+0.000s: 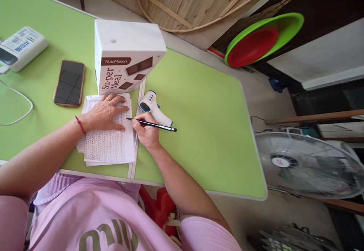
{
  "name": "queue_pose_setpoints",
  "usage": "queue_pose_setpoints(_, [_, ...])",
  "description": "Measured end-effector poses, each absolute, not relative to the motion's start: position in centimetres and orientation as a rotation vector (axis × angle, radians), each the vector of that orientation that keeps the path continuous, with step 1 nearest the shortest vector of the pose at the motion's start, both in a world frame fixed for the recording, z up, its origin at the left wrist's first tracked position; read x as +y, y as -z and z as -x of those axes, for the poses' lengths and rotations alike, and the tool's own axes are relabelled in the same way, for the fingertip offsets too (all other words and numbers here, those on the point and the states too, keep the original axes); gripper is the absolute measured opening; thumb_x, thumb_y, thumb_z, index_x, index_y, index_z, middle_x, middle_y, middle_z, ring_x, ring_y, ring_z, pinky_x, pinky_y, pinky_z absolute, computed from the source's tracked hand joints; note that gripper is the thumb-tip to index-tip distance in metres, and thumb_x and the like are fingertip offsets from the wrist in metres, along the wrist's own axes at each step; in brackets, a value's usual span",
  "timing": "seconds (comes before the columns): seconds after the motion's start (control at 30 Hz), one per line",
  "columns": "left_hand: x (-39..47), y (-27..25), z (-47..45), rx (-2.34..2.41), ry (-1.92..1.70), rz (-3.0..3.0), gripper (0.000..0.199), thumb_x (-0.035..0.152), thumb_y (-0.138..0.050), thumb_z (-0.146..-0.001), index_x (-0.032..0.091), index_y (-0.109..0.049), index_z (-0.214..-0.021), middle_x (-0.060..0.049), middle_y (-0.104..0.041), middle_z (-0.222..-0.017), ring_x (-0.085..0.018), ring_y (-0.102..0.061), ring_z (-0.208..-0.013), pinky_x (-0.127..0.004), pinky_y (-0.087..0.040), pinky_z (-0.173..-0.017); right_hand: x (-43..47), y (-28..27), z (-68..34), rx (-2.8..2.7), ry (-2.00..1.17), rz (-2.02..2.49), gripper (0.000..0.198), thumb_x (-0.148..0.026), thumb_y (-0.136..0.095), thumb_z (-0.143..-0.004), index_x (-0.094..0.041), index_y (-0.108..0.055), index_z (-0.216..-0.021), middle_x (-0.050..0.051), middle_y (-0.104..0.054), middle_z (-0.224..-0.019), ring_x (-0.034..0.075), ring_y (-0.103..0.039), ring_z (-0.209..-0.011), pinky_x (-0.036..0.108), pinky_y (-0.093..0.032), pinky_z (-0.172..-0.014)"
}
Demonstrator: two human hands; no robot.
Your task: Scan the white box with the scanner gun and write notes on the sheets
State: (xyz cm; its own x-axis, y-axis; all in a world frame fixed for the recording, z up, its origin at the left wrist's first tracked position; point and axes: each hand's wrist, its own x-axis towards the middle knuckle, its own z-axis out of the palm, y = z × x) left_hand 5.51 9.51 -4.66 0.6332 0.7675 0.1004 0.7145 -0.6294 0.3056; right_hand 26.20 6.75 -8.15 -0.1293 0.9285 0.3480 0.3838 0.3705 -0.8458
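My right hand [146,131] grips a black pen [159,125], its tip at the right part of a sheet of paper [109,148] covered in rows of small handwriting. The sheet lies on a small stack with uneven edges. Flat across the upper part of the page rests my left hand [106,112], fingers spread, with a ring and a red wrist cord. A white box [129,38] labelled NutriMotion stands just beyond the paper. Close to my right hand lies a white and blue infrared thermometer [155,109].
The green folding table [199,129] has a metal seam beside the paper. To the left lie a phone [69,83] and a white power bank [22,48] with a cable [27,99]. A fan [307,163] stands past the right edge; a green basin [290,25] is farther back.
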Motion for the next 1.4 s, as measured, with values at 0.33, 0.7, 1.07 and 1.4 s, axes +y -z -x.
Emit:
queue_pose_setpoints(0.33, [9.52, 4.79, -5.53, 1.202, -0.355, -2.634, 0.064, 0.053, -0.083, -0.079, 0.016, -0.068, -0.129, -0.019, -0.057, -0.138, -0.039, -0.050, -0.124, -0.053, -0.039, -0.109, 6.74, 8.03, -26.25, -1.713, -0.748, 1.184, 0.014, -0.033, -0.061, -0.085, -0.024, -0.055, -0.075, -0.005, -0.055, -0.064, 0.012, -0.049, -0.055, 0.027, -0.045, -0.057])
queue_pose_setpoints(0.7, [9.42, 4.61, -5.44, 1.192, -0.350, -2.627, 0.063, 0.053, -0.082, -0.080, 0.017, -0.068, -0.129, -0.020, -0.056, -0.138, -0.039, -0.049, -0.124, -0.054, -0.039, -0.108, 6.73, 7.97, -26.09, -1.651, -0.738, 1.187, 0.015, -0.033, -0.060, -0.084, -0.024, -0.055, -0.074, -0.005, -0.056, -0.062, 0.012, -0.049, -0.054, 0.027, -0.043, -0.055])
queue_pose_setpoints(1.07, [9.40, 4.58, -5.48, 1.191, -0.338, -2.632, 0.062, 0.054, -0.082, -0.080, 0.017, -0.068, -0.129, -0.020, -0.056, -0.138, -0.039, -0.049, -0.125, -0.054, -0.039, -0.109, 6.79, 8.05, -26.15, -1.684, -0.748, 1.173, 0.015, -0.032, -0.060, -0.083, -0.024, -0.054, -0.072, -0.005, -0.056, -0.061, 0.012, -0.048, -0.054, 0.027, -0.043, -0.055])
queue_pose_setpoints(1.4, [9.43, 4.84, -5.45, 1.181, -0.377, -2.638, 0.062, 0.053, -0.082, -0.080, 0.018, -0.068, -0.128, -0.019, -0.056, -0.138, -0.039, -0.049, -0.124, -0.054, -0.039, -0.109, 6.76, 8.05, -26.10, -1.668, -0.736, 1.227, 0.017, -0.035, -0.060, -0.083, -0.024, -0.054, -0.071, -0.005, -0.057, -0.061, 0.012, -0.049, -0.054, 0.027, -0.044, -0.055])
